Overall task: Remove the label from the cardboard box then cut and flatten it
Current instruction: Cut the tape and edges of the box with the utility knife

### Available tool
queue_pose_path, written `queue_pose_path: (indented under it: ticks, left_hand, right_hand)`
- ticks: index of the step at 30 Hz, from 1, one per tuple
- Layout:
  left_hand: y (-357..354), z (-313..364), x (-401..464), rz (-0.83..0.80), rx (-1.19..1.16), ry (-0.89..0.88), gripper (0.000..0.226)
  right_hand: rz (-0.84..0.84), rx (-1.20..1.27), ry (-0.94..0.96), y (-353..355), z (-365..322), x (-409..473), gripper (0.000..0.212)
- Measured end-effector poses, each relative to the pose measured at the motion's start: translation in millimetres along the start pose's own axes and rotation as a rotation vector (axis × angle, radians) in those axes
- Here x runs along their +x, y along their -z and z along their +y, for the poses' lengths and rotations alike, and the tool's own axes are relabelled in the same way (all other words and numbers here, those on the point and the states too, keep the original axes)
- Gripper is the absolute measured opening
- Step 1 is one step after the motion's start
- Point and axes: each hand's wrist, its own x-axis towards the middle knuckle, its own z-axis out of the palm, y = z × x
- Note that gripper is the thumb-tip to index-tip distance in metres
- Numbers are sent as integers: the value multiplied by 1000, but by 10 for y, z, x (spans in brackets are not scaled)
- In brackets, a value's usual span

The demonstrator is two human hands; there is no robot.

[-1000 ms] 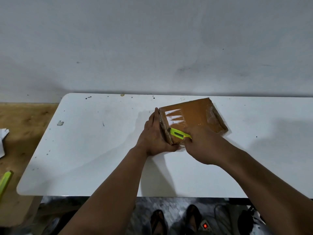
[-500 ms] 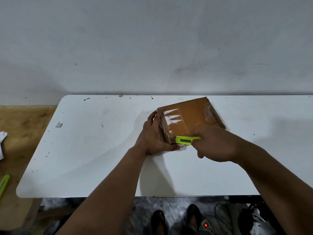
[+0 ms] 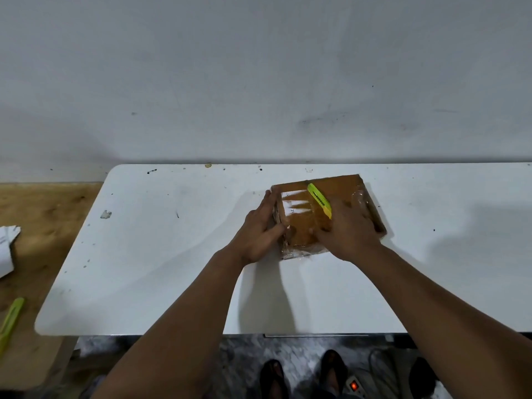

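A flat brown cardboard box [image 3: 339,188] wrapped in clear tape lies on the white table [image 3: 161,254], with white label remnants [image 3: 296,204] on its top left. My left hand [image 3: 259,231] presses against the box's left side, thumb on the top near the front corner. My right hand [image 3: 348,228] rests on top of the box and grips a yellow-green utility knife [image 3: 319,200], whose tip points toward the far edge of the box. The knife's blade is too small to see.
A wooden bench [image 3: 43,226] stands left of the table with white paper [image 3: 7,249] and a second yellow-green knife [image 3: 11,318] on it. A wall rises behind the table. Below the front edge are my feet and a power strip [image 3: 355,385].
My right hand moved with the knife from the box's front edge up onto its top, the knife now pointing away from me. My left hand stayed against the left side.
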Motion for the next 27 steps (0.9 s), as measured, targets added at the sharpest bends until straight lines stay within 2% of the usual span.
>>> queue_pose_path:
  ticks: [3, 8, 11, 17, 21, 24, 27]
  left_hand:
    - [10, 40, -16, -20, -12, -2, 79]
    - [33, 19, 22, -45, -51, 37, 78]
    - [67, 18, -16, -40, -83, 40, 82]
    - [106, 1, -68, -96, -78, 72, 104]
    - [60, -40, -71, -117, -73, 86, 118]
    - [69, -17, -76, -138, -77, 95, 118]
    - [107, 9, -75, -177, -96, 97, 118]
  right_hand:
    - [-45, 22, -98, -23, 105, 39, 69]
    - [5, -65, -101, -50, 157, 75, 34]
    - [18, -58, -91, -62, 174, 77, 28]
    - [-46, 7, -52, -31, 142, 84, 44]
    - [-78, 133, 48, -86, 9, 130, 65]
    - [-73, 21, 81, -133, -47, 194, 80]
    - [-93, -66, 19, -153, 7, 212, 82]
